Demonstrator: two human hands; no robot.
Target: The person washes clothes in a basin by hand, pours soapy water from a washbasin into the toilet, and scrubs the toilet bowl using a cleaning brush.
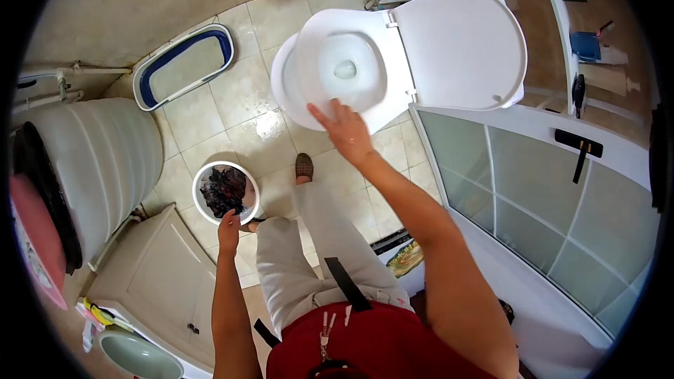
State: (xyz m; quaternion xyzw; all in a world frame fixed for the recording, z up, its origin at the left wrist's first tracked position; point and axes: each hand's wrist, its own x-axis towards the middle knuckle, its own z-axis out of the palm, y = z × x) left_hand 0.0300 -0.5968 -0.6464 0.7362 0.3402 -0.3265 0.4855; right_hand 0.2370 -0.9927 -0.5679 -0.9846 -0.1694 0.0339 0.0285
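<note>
My left hand [228, 234] is at the near rim of a round white bucket [199, 207], its fingers closed on the edge. Inside the bucket lies a wet-looking bundle of dark cloth [225, 189]. My right hand [344, 133] reaches over the near side of the white toilet seat [375, 49], fingers apart and nothing in them. Whether its fingertips touch the seat, I cannot tell. The seat's left part looks blurred, and the bowl [345, 69] shows beneath it. The toilet lid [460, 45] stands raised on the right.
A blue-and-white oblong basin [184, 67] lies on the tiled floor [281, 17]. At left stand a large ribbed white tank [116, 158] and a beige cabinet [158, 260]. A glass-paned door [533, 189] borders the right side. My shoe [304, 165] is between bucket and toilet.
</note>
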